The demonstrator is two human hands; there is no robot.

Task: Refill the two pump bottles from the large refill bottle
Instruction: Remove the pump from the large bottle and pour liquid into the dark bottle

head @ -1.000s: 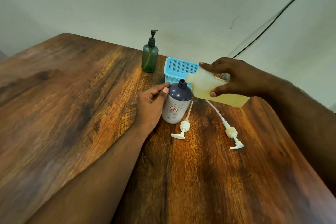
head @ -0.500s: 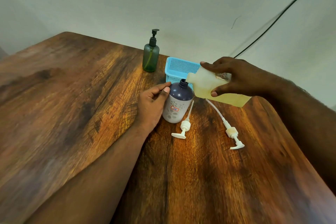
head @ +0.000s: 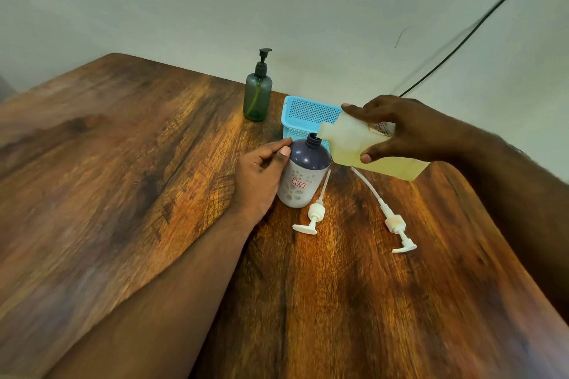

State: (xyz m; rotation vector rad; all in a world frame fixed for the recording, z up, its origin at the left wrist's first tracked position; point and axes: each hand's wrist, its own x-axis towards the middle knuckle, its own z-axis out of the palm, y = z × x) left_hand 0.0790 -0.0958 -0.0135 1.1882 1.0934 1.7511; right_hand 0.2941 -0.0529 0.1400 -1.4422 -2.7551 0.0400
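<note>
The right hand (head: 409, 129) is wrapped around the large translucent refill bottle of pale yellow liquid (head: 366, 149), thumb below and fingers over the top. The bottle's long axis lies almost level, sloping slightly down to the left. Its mouth end sits at the open neck of the dark-shouldered, white-bodied plastic bottle with a small red-edged label (head: 303, 175), which stands upright just left of and below that hand; whether the two touch cannot be told. The left hand (head: 261, 178) cups the standing bottle's left side, fingers curled against its shoulder, steadying it. The pour depends on keeping mouth over neck, and the right hand is the one placed to tip further. Two white pump heads with dip tubes (head: 315, 215) (head: 397, 224) lie on the wooden table (head: 123, 178), nearer the person than both hands. Compared with a second ago, the refill bottle's mouth has edged closer over the neck; otherwise both grips look unchanged.
</note>
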